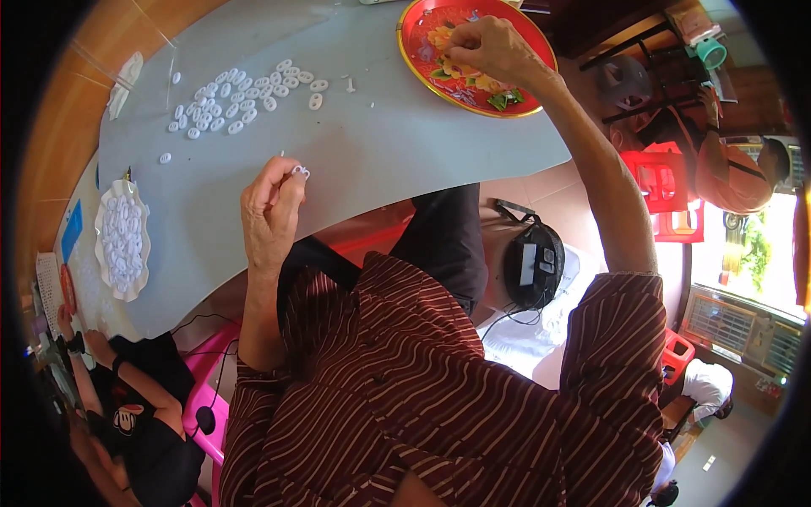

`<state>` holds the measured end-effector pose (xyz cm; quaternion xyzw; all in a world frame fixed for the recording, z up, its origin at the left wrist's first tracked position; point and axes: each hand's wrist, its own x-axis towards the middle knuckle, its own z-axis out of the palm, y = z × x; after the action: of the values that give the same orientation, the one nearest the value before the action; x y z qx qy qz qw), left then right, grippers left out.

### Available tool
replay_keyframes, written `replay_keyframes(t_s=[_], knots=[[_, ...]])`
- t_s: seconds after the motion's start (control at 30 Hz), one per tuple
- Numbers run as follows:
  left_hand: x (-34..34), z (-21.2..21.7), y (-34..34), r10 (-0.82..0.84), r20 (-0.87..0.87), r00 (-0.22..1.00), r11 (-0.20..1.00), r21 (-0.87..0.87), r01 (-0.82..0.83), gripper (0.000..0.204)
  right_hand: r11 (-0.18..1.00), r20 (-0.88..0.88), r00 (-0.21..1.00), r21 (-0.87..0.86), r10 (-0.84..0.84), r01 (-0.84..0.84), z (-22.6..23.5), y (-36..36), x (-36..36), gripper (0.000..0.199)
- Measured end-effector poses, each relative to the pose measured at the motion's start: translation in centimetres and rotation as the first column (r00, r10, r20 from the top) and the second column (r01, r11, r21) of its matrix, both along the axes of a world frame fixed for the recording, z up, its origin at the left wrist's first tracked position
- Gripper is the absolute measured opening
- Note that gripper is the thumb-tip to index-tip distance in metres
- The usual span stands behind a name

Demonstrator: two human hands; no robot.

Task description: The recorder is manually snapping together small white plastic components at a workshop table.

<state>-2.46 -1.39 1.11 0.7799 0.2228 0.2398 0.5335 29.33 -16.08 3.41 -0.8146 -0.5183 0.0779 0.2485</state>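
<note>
My left hand (272, 207) is raised near the table's front edge, thumb and fingers pinched on a small white plastic piece (301, 172). At the far right, my right hand (494, 49) reaches over a round red tray (407, 59) with a gold rim and a flower pattern. Its fingertips are closed together, and whatever they hold is hidden. Small pale bits lie in the tray around those fingers, with a green item (505, 101) near the rim. Many white oval pieces (316, 101) with holes lie spread on the table beyond my left hand.
On the left of the grey table (372, 152) stands a scalloped white dish (144, 241) heaped with white pieces. A crumpled tissue (127, 83) lies at the far left. A black bag (535, 262) rests beside my legs. Other people sit at the left and right.
</note>
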Motion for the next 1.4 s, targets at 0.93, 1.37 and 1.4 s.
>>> replay_keyframes(t_s=[0.93, 1.37, 1.4], knots=[[0.0, -0.3, -0.1, 0.004, 0.037, 0.999, 1.000, 0.006, -0.004, 0.007, 0.962, 0.499, 0.826, -0.206, 0.262, -0.180, -0.4, 4.6, -1.2, 0.009], [-0.5, -0.5, 0.2, -0.005, 0.051, 0.999, 1.000, 0.023, 0.003, 0.008, 0.999, 0.104, 0.994, 0.042, -0.016, 0.011, 1.6, 3.4, -2.1, 0.012], [-0.5, -0.7, 0.3, 0.008, 0.045, 0.999, 1.000, 0.022, -0.009, 0.008, 0.988, -0.101, 0.992, 0.130, -0.073, 0.085, 2.6, 3.5, -4.1, 0.014]])
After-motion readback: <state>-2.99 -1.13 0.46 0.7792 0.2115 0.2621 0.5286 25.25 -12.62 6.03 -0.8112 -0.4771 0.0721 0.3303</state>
